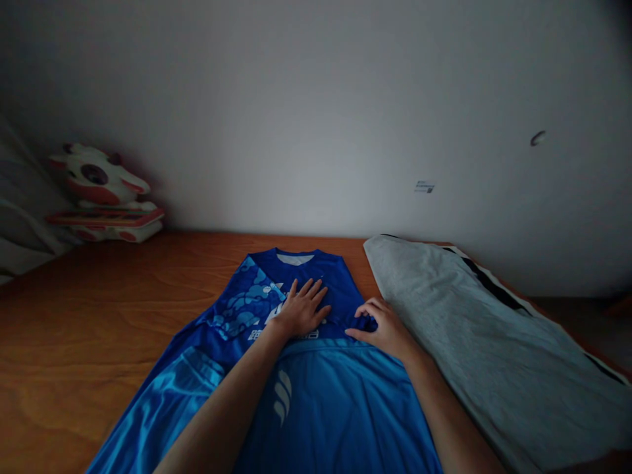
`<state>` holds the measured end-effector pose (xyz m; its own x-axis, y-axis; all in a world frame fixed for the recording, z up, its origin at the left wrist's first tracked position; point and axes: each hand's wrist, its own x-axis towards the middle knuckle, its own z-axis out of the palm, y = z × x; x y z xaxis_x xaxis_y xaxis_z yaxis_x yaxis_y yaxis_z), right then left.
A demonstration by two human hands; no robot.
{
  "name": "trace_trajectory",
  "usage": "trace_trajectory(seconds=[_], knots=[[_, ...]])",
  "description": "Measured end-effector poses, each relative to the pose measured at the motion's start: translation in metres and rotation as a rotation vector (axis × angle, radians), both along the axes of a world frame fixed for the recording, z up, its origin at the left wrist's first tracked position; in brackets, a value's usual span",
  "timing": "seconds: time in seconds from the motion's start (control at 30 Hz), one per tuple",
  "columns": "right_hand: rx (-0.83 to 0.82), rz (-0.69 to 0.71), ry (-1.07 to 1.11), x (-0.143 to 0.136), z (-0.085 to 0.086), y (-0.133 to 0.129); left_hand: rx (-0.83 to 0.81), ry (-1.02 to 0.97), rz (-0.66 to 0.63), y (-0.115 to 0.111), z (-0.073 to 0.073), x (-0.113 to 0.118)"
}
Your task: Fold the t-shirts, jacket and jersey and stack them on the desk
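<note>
A dark blue sports jersey (336,270) lies flat, its round collar toward the wall, with white print on the chest. One patterned sleeve (241,299) is folded in over its left side. My left hand (301,308) rests palm down on the chest with fingers spread, hiding part of the print. At the jersey's right edge, my right hand (382,327) is curved, thumb and fingers apart, with dark blue cloth showing in the gap. Lighter blue cloth (340,401) with a white logo covers the near part; I cannot tell whether it is a separate garment.
The garments lie on a brown wooden surface (123,316). To the right is a grey cloth (459,329) with a black and white edge. A cow-shaped toy keyboard (111,214) stands at the back left. A pale wall (276,131) rises behind.
</note>
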<state>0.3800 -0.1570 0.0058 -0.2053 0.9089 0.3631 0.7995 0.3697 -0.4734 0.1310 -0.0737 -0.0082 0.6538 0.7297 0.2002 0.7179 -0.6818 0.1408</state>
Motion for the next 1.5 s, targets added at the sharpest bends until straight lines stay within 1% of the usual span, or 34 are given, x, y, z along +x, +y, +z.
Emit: trace_trajectory(seconds=[0.07, 0.13, 0.2, 0.23, 0.3, 0.37, 0.4, 0.47, 0.53, 0.6, 0.63, 0.7, 0.77, 0.83, 0.9, 0.97, 1.03, 1.1, 1.2, 1.27, 1.37, 1.43, 1.5], knots=[[0.015, -0.004, -0.016, -0.001, -0.001, 0.000, -0.018, 0.008, 0.007, -0.002, 0.003, 0.002], [0.031, -0.003, -0.031, -0.001, -0.001, -0.001, -0.047, 0.002, 0.018, -0.006, 0.009, 0.000], [0.043, -0.001, -0.036, -0.001, -0.001, -0.002, -0.078, -0.021, 0.029, -0.013, 0.019, -0.009], [0.048, 0.000, -0.036, -0.001, -0.001, -0.003, -0.091, -0.040, 0.029, -0.017, 0.026, -0.018], [0.061, 0.000, -0.032, -0.002, -0.001, -0.003, -0.108, -0.088, 0.005, -0.029, 0.040, -0.044], [0.077, -0.004, -0.025, -0.004, 0.001, -0.004, -0.109, -0.132, -0.016, -0.043, 0.054, -0.080], [0.082, -0.008, -0.023, -0.005, 0.001, -0.005, -0.109, -0.141, -0.005, -0.051, 0.059, -0.101], [0.084, -0.025, -0.019, -0.004, 0.003, -0.010, -0.108, -0.140, 0.063, -0.067, 0.065, -0.143], [0.098, -0.076, -0.014, 0.001, 0.004, -0.020, -0.105, -0.136, 0.153, -0.082, 0.066, -0.183], [0.104, -0.167, 0.000, 0.011, 0.003, -0.035, -0.115, -0.131, 0.236, -0.096, 0.061, -0.215], [0.088, -0.212, 0.012, 0.017, 0.002, -0.043, -0.124, -0.129, 0.267, -0.102, 0.058, -0.228], [-0.001, -0.259, 0.039, 0.027, -0.001, -0.058, -0.140, -0.130, 0.311, -0.111, 0.052, -0.244], [-0.109, -0.259, 0.052, 0.033, -0.001, -0.067, -0.163, -0.141, 0.347, -0.116, 0.048, -0.250], [-0.184, -0.235, 0.055, 0.033, 0.002, -0.072, -0.204, -0.154, 0.378, -0.117, 0.046, -0.251], [-0.217, -0.211, 0.065, 0.031, 0.007, -0.073, -0.257, -0.155, 0.392, -0.117, 0.047, -0.252], [-0.215, -0.194, 0.091, 0.029, 0.013, -0.074, -0.289, -0.156, 0.392, -0.119, 0.051, -0.254], [-0.225, -0.183, 0.126, 0.029, 0.018, -0.077, -0.316, -0.160, 0.358, -0.123, 0.057, -0.260], [-0.270, -0.151, 0.171, 0.031, 0.021, -0.083, -0.331, -0.167, 0.300, -0.128, 0.062, -0.267], [-0.308, -0.113, 0.221, 0.031, 0.021, -0.094, -0.324, -0.195, 0.247, -0.136, 0.065, -0.274], [-0.274, -0.129, 0.208, 0.029, 0.017, -0.100, -0.322, -0.226, 0.256, -0.139, 0.063, -0.275], [-0.225, -0.168, 0.149, 0.026, 0.009, -0.109, -0.308, -0.265, 0.303, -0.146, 0.053, -0.273], [-0.226, -0.181, 0.121, 0.027, 0.004, -0.117, -0.286, -0.278, 0.326, -0.154, 0.046, -0.273], [-0.241, -0.190, 0.128, 0.031, 0.002, -0.128, -0.279, -0.284, 0.335, -0.163, 0.041, -0.276]])
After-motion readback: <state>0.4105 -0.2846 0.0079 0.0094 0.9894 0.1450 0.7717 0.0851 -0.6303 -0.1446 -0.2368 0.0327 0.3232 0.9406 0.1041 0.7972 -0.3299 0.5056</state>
